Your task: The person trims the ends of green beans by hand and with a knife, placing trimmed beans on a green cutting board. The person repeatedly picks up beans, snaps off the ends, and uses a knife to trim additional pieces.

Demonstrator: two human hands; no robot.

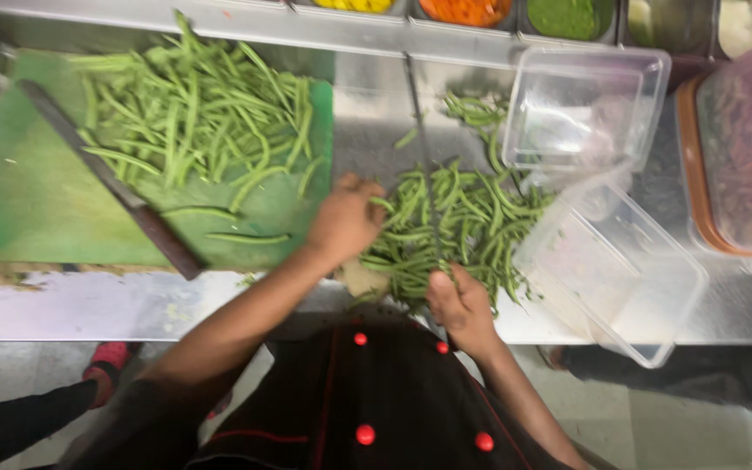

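A loose heap of green beans (459, 222) lies on the steel counter (89, 305) in front of me. My left hand (345, 218) rests on the heap's left edge, fingers curled into the beans. My right hand (459, 300) is at the heap's near edge, fingers closed around some beans. A bigger pile of green beans (193, 113) lies on a green cutting board (28, 200) to the left, with a long knife (110, 178) lying diagonally across the board.
Two clear plastic tubs (585, 104) (620, 270) stand right of the heap, the near one tilted. At far right is a pink-lidded tub (746, 157). Inset pans with yellow, orange and green contents line the back edge. A person's red shoe (110, 357) shows on the floor.
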